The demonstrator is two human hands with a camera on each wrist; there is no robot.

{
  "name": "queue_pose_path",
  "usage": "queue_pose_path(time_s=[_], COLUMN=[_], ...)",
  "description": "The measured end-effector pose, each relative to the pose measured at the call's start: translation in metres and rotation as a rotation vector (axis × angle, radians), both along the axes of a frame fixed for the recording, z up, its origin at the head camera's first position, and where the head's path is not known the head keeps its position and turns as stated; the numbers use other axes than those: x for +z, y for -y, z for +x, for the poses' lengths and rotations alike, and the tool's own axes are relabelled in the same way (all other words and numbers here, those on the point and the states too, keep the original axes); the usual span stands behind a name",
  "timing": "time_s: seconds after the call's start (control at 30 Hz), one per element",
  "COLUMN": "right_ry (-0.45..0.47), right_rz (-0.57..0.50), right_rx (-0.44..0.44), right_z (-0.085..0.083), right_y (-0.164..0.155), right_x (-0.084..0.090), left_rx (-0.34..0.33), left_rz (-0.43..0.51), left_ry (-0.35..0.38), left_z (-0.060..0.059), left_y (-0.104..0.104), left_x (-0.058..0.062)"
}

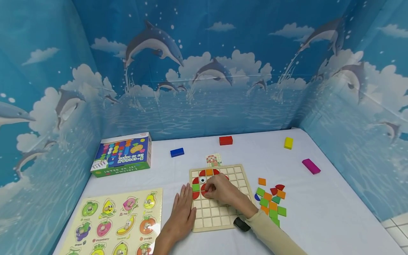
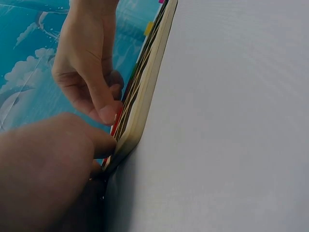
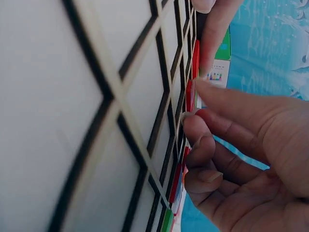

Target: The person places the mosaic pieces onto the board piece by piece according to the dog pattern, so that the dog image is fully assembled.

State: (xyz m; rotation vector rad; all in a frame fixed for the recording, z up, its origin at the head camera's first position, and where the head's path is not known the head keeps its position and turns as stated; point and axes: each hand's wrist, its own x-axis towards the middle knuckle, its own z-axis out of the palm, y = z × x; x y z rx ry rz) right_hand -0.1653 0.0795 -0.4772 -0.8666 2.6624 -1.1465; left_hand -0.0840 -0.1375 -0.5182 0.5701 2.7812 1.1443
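The box far beyond the left fingertips reads "5-COLUMN" upside down (the smaller print is too blurred to read). On the fruit puzzle just left of the left hand, "Orange" and "Strawberry" can be made out. That hand lies flat, fingers straight and together, against the grid board's left edge. The right hand has its fingertips curled and pinched on a red piece in a cell of the board, beside the green tile. Loose tiles lie right of the right wrist.
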Motion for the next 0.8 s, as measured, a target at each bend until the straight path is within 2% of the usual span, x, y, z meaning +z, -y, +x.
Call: queue_pose_path(time_s=[0.17, 0.37, 0.53, 0.7, 0.8], right_ry=[0.036, 0.014, -0.006, -0.003, -0.008], right_rz=[-0.007, -0.052, -0.096, -0.057, -0.038], right_rx=[0.044, 0.110, 0.045, -0.071, -0.106], right_z=[-0.003, -0.010, -0.013, -0.014, -0.016], right_y=[-0.010, -0.045, -0.084, -0.130, -0.157], right_x=[0.005, 0.009, 0.005, 0.002, 0.002], left_rx=[-0.011, 0.017, 0.025, 0.022, 0.023], left_rz=[0.018, -0.002, -0.003, -0.001, -0.013], left_ry=[-0.048, 0.002, 0.025, 0.023, 0.013], left_z=[0.001, 0.000, 0.002, 0.001, 0.000], left_y=[0.002, -0.001, -0.002, -0.001, -0.001], left_x=[-0.005, -0.003, 0.002, 0.001, -0.003])
